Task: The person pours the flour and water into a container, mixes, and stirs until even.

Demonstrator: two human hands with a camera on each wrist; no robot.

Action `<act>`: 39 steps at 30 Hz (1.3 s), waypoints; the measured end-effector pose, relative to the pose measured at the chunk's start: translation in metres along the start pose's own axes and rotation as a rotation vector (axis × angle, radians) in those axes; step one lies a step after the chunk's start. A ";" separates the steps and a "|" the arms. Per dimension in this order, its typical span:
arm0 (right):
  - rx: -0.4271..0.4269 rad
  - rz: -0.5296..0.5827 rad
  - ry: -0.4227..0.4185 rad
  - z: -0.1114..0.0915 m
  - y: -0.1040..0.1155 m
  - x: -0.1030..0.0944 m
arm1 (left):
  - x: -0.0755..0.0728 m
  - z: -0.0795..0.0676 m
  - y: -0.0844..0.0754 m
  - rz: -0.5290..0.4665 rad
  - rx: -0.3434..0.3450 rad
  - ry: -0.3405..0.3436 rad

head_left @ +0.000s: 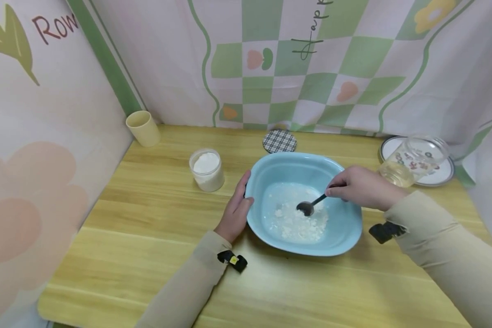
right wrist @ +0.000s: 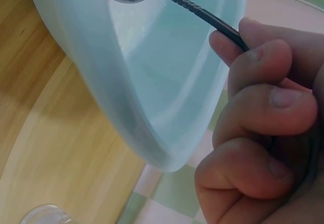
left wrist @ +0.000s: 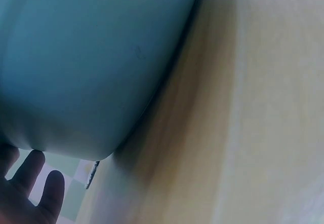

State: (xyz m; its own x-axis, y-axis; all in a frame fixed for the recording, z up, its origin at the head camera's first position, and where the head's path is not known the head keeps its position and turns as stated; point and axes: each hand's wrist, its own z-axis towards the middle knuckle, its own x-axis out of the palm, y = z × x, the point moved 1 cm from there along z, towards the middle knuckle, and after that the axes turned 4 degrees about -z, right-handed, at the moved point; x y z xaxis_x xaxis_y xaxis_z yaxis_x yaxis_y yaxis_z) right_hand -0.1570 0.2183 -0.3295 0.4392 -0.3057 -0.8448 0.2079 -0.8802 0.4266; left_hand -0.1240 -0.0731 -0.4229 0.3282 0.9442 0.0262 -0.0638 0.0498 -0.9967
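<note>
A light blue basin [head_left: 344, 239] stands on the wooden table, with wet-looking white powder [head_left: 301, 228] spread over its bottom. My left hand [head_left: 234, 213] holds the basin's left side, thumb at the rim; the left wrist view shows its fingers [left wrist: 50, 193] against the outer wall. Between thumb and fingers, my right hand [head_left: 362, 187] pinches the handle of a dark spoon [head_left: 305, 208]. The spoon's bowl is down at the powder. Seen from the right wrist, the spoon's twisted handle [right wrist: 202, 13] slants over the rim, and the other fingers are curled.
Left of the basin is a clear jar of white powder [head_left: 210, 177], with a cream cup [head_left: 145, 130] farther back. Behind the basin lies a checked coaster [head_left: 279, 141]. A clear glass vessel [head_left: 397, 171] overlaps the patterned plate [head_left: 444, 177] at right.
</note>
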 end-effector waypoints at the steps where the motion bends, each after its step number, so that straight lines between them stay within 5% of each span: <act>1: 0.001 0.002 0.000 0.000 0.000 0.000 | 0.000 0.000 0.000 -0.001 -0.002 0.001; 10: -0.004 0.007 0.000 0.000 0.002 -0.001 | 0.000 0.000 -0.001 -0.001 0.007 -0.001; 20: -0.025 0.017 0.001 0.001 0.002 0.002 | -0.002 0.011 0.034 0.006 0.034 -0.033; 25: -0.025 0.021 0.012 0.001 0.005 0.003 | -0.002 0.009 0.029 0.010 0.021 -0.030; 32: -0.066 0.041 0.010 0.001 0.012 0.012 | 0.000 0.002 0.003 0.021 -0.017 -0.010; 35: -0.090 0.049 0.017 0.000 0.014 0.016 | -0.001 0.004 0.010 0.020 -0.008 -0.016; 39: -0.081 -0.032 -0.080 0.000 0.011 0.014 | -0.003 0.010 0.028 0.021 0.016 -0.030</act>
State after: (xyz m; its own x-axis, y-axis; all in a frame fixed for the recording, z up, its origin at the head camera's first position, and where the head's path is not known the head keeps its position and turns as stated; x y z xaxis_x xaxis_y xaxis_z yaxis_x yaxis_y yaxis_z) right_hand -0.1484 0.2044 -0.3366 0.3610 -0.3089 -0.8799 0.2923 -0.8585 0.4213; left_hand -0.1358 -0.0713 -0.4505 0.2981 0.9545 0.0082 -0.0858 0.0354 -0.9957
